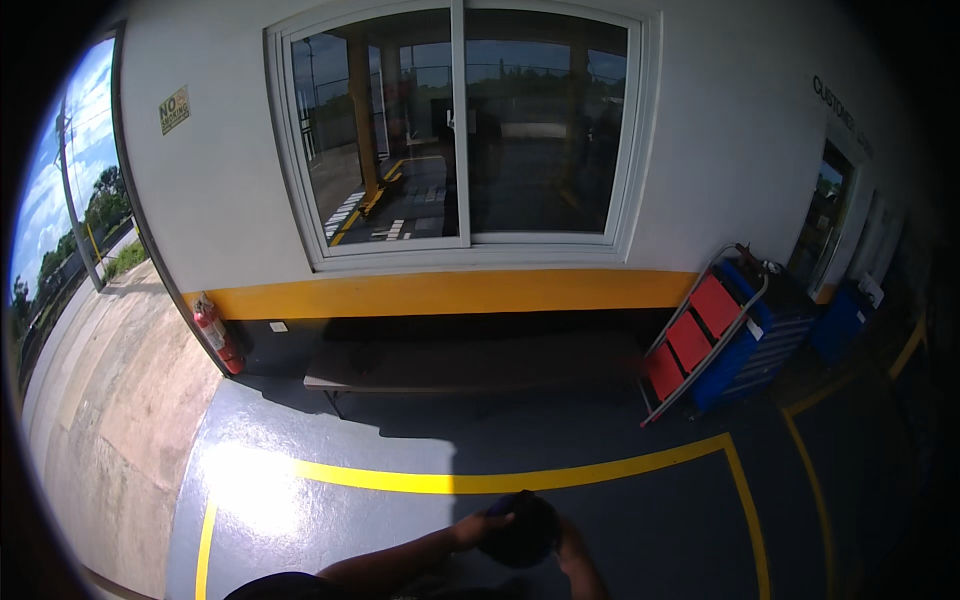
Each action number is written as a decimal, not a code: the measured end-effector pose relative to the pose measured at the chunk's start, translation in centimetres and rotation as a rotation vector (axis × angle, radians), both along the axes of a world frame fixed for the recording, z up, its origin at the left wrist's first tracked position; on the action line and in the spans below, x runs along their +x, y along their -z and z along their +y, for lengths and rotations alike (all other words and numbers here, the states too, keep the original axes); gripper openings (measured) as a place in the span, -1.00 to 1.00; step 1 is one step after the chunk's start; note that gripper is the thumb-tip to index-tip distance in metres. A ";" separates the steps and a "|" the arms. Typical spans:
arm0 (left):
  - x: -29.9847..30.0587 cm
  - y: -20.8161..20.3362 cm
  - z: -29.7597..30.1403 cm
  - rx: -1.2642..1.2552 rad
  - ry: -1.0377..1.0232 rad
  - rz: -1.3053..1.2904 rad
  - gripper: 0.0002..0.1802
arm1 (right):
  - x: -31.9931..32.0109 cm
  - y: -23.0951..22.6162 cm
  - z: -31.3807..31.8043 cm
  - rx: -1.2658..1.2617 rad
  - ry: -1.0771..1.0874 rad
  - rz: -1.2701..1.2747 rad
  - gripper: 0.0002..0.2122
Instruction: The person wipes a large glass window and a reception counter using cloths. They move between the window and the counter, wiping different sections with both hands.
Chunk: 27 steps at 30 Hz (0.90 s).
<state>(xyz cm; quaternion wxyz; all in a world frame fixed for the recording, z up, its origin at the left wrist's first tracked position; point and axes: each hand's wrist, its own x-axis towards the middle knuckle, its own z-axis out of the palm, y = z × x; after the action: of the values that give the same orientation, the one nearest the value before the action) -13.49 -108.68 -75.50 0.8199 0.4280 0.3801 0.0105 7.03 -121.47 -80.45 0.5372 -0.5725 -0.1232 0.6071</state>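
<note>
Two bare hands, low in the view, with one dark round object between them.

Left hand: at the object's left side, forearm slanting in from the lower left, thumb side lapping onto the near face. Closed on the object, not spread. Right hand: against the object's right edge, forearm rising from the lower edge. Fingers mostly hidden behind the object; grip looks narrow and holding, exact finger placement cannot be told.

Object: touching both hands, centred between them, its top reaching a little higher than either. Near black, roughly disc-like in outline; too dark to make out its kind or any detail.

Behind the object: grey-blue floor, crossed by a yellow line that passes right behind the object's upper edge. Left part of the floor in hard sun, right part in shade.

Farther off, well apart from the hands: long low bench along the wall, beneath a sliding window. Red fire extinguisher at the left wall corner. Stepladder with red treads leaning by a blue drawer cabinet on the right.
</note>
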 end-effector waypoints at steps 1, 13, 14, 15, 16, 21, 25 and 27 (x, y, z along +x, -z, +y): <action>-1.2 -0.6 -0.1 0.008 -0.028 -0.024 -0.16 | -1.3 -0.4 0.6 0.065 -0.019 0.070 -0.53; -26.7 8.5 4.6 0.047 -0.508 -0.017 -0.26 | -20.2 0.2 13.0 0.145 -0.400 -0.090 -0.56; -29.8 9.9 4.9 0.028 -0.566 0.044 -0.26 | -21.2 1.3 13.9 0.108 -0.355 -0.011 -0.56; -33.3 11.2 4.9 -0.027 -0.650 0.123 -0.26 | -22.4 2.2 15.1 0.087 -0.354 0.044 -0.55; -37.2 13.8 4.5 -0.052 -0.809 0.103 -0.29 | -23.4 2.7 16.1 0.075 -0.352 0.099 -0.55; -52.4 20.0 1.4 -0.238 -1.529 -0.015 -0.41 | -27.8 1.1 18.7 0.166 -0.351 0.109 -0.53; -56.8 20.2 2.4 -0.191 -1.548 -0.031 -0.45 | -28.4 -0.3 18.4 0.114 -0.290 0.176 -0.53; -55.1 19.7 4.1 -0.181 -1.492 -0.039 -0.44 | -28.1 -1.1 17.6 0.069 -0.257 0.185 -0.53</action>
<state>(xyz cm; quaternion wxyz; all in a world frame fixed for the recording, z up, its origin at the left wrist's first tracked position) -68.56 -104.56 -95.18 0.6337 -0.0123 0.5541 0.5397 -21.04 -103.86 -79.33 0.4836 -0.4750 -0.1663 0.7161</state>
